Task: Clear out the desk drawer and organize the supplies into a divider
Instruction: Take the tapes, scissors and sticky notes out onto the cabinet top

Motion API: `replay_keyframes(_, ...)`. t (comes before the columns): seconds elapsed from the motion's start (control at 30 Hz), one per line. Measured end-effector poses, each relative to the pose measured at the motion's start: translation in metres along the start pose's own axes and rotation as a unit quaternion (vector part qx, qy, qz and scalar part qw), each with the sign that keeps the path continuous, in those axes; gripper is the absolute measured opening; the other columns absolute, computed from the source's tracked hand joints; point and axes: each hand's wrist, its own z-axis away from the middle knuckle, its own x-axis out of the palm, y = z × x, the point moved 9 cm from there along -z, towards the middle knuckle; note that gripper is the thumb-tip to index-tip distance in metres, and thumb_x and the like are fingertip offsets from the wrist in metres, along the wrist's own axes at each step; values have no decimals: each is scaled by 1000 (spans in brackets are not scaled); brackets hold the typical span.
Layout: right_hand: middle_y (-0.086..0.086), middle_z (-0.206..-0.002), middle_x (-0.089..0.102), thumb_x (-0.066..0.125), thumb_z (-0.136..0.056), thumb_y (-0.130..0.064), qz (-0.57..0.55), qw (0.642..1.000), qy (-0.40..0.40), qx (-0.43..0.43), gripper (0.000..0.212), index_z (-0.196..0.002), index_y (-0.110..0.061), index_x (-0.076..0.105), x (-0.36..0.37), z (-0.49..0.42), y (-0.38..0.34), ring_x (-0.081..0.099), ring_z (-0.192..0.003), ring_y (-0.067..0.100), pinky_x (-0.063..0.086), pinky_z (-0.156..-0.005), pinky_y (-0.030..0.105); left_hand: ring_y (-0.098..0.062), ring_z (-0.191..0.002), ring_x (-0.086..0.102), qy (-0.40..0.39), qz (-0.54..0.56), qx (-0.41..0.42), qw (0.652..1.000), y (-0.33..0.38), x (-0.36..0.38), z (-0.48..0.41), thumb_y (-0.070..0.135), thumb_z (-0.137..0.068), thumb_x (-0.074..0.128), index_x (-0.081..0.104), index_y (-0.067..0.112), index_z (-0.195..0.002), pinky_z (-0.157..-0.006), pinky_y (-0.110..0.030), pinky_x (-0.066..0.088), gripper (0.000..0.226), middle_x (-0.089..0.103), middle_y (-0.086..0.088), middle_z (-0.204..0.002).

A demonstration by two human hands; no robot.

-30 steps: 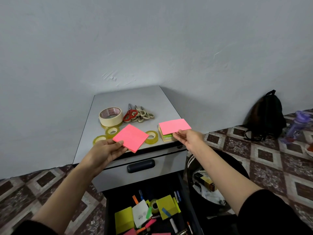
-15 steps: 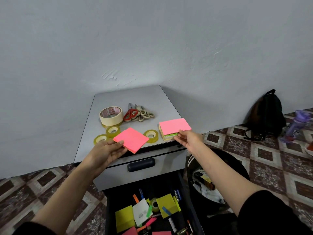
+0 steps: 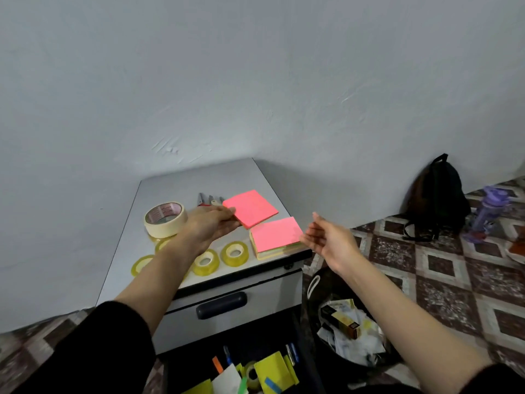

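Observation:
A grey cabinet top [image 3: 170, 183] carries the supplies. My left hand [image 3: 208, 226] pinches the near corner of a pink sticky-note pad [image 3: 251, 207], held over the top behind a second stack. That stack of sticky notes [image 3: 275, 234], pink on top with green and yellow below, lies at the front right corner. My right hand [image 3: 326, 240] hovers just right of it, fingers relaxed, holding nothing. The open drawer [image 3: 305, 351] below holds yellow pads [image 3: 274, 371], a white note, pens and a tape roll.
A wide masking tape roll [image 3: 164, 218] and several small clear tape rolls [image 3: 234, 253] sit on the cabinet top. Scissors [image 3: 210, 200] lie behind my left hand. A black bin [image 3: 355, 336] with paper stands right of the drawer. A backpack [image 3: 434, 197] and purple bottle [image 3: 488, 211] rest on the floor.
My left hand carried its pink pad rightward and farther back over the cabinet top. My right hand let go of the sticky-note stack and drew back to the right.

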Motion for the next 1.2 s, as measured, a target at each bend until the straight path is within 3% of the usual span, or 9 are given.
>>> replay_keyframes(0.1, 10, -62, 51, 56, -93, -17, 25, 999, -17, -13, 27, -70, -2, 53, -9, -6, -16, 57, -38, 11, 52, -42, 21, -5, -42, 60, 13, -47, -11, 999, -1, 18, -38, -2, -93, 49, 54, 0, -74, -47, -14, 52, 20, 57, -11, -74)
replay_keyframes(0.23, 7, -57, 53, 55, -92, -19, 46, 998, -25, -23, 27, -71, -2, 55, -27, -14, -27, 57, -40, 12, 52, -43, 21, -4, -32, 53, 36, -142, -24, 989, -9, 29, -80, 0, -93, 51, 55, 1, -71, -40, -14, 48, 23, 55, -12, -68)
replay_keyframes(0.47, 6, -59, 56, 54, -93, -22, 88, 995, -37, -29, 26, -76, -2, 58, -53, -26, -22, 58, -46, 13, 52, -46, 21, -7, -21, 42, 53, -279, -43, 958, -29, 34, -111, -4, -92, 48, 45, 2, -61, -29, -13, 35, 32, 46, -5, -34)
replay_keyframes(0.73, 7, -62, 56, 54, -92, -23, 98, 995, -28, 0, 25, -79, -2, 59, -66, -29, -3, 58, -53, 16, 52, -47, 21, -9, -22, 43, 78, -310, -33, 947, -31, 30, -117, -6, -86, 56, 46, 1, -59, -28, -13, 34, 30, 51, -10, -49)
replay_keyframes(0.8, 8, -64, 55, 54, -93, -22, 105, 994, -28, 6, 25, -79, -2, 59, -64, -27, 1, 57, -56, 17, 53, -47, 21, -9, -26, 46, 88, -365, -22, 927, -27, 25, -116, -1, -85, 60, 48, 2, -57, -30, -15, 34, 31, 53, -7, -42)
replay_keyframes(0.9, 8, -63, 55, 54, -93, -17, 112, 993, -24, 10, 23, -77, -2, 59, -62, -20, 4, 58, -52, 15, 52, -46, 21, -10, -44, 54, 97, -435, 22, 895, -11, 21, -106, 7, -85, 63, 59, 2, -69, -52, -22, 42, 17, 59, -4, -52)
replay_keyframes(1.07, 3, -56, 55, 54, -94, -15, 135, 990, -45, 11, 22, -73, -7, 57, -43, 3, 11, 54, -44, 9, 48, -43, 19, -10, -59, 54, 93, -376, 143, 911, 19, 21, -43, 12, -87, 63, 68, 6, -90, -55, -15, 44, 9, 65, -7, -78)
replay_keyframes(1.13, -1, -51, 55, 53, -94, -16, 159, 986, -57, 11, 22, -72, -9, 56, -32, 15, 20, 50, -40, 7, 43, -40, 17, -6, -56, 52, 65, -317, 168, 931, 20, 20, -3, 10, -88, 61, 65, 7, -87, -51, -9, 40, 5, 61, -2, -74)
replay_keyframes(1.2, -4, -48, 55, 54, -94, -17, 188, 979, -70, 26, 23, -72, -10, 56, -25, 30, 44, 49, -37, 6, 40, -38, 16, 0, -46, 50, 15, -269, 135, 954, -4, 11, 35, 9, -89, 60, 61, 12, -77, -44, -8, 35, 12, 57, 2, -66)
